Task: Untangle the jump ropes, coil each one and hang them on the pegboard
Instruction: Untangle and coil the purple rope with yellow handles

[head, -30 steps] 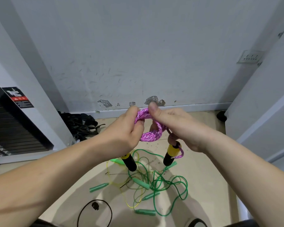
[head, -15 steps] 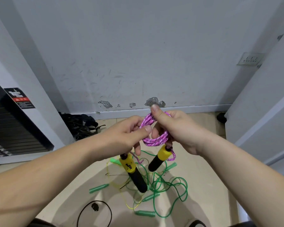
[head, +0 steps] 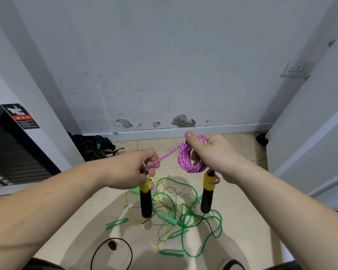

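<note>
Pink jump rope (head: 191,158) in both hands (head: 213,152)

Pink rope (head: 191,158) is braided cloth cord, matt, rough weave; its handles (head: 146,201) are smooth yellow plastic over matt black foam-looking sleeves. Green cords (head: 186,216) on the floor (head: 242,191) are translucent glossy plastic, green handles (head: 116,223) smooth plastic. Floor is smooth pale tile, slight sheen; wall (head: 164,65) matt paint, scuffed, chipped near the skirting.
</note>
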Tool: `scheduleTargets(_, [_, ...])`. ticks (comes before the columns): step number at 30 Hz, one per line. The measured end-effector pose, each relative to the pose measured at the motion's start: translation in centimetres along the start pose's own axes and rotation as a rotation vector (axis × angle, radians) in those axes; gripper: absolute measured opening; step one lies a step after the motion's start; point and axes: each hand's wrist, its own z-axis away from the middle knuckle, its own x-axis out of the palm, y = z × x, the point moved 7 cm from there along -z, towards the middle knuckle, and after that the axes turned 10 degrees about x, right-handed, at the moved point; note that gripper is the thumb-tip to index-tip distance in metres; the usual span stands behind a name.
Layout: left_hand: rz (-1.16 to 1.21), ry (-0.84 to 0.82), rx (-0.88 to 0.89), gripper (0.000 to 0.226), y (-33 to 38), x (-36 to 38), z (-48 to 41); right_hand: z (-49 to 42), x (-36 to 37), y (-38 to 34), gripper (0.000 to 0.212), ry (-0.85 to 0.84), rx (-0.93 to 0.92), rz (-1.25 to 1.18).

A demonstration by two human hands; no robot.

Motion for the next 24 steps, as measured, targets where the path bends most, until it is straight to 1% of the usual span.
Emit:
scheduleTargets(2, [-0.032,0.046,0.012,0.033,-0.2,-0.6,-0.1,-0.2,0.5,0.3,0.064,-0.028,0.008,-0.037])
scheduleTargets(4, [0.025,0.145,0.022,0.024,-0.6,-1.7,-0.3,-0.7,0.4,0.7,0.064,-0.034,0.017,-0.063])
scheduleTargets(6, [0.154,0.286,0.026,0.018,-0.4,-3.3,-0.1,-1.1,0.2,1.0,0.065,-0.032,0.031,-0.082])
scheduleTargets(8, [0.333,0.451,0.015,0.021,-0.1,-4.8,0.0,-1.1,0.4,1.6,0.063,-0.044,0.061,-0.095])
scheduleTargets(10, [0.516,0.610,0.015,0.023,0.6,-5.8,0.1,-1.1,1.2,2.1,0.055,-0.084,0.094,-0.098])
scheduleTargets(13, [0.650,0.763,-0.013,0.027,1.2,-6.6,0.1,-0.9,3.1,2.2,0.046,-0.172,0.117,-0.108])
scheduleTargets(17, [0.641,0.880,0.021,0.024,1.5,-7.9,0.7,-0.8,4.0,2.0,0.045,-0.265,0.152,-0.166])
scheduleTargets(19, [0.600,0.890,0.040,0.019,1.5,-8.3,1.1,-0.8,4.0,2.3,0.053,-0.303,0.181,-0.206])
scheduleTargets(22, [0.597,0.911,0.063,0.015,1.8,-8.3,1.4,-1.0,3.8,2.5,0.054,-0.293,0.212,-0.235])
scheduleTargets(24, [0.633,0.913,0.114,0.017,2.8,-7.9,1.5,-1.0,3.7,2.5,0.052,-0.288,0.231,-0.277])
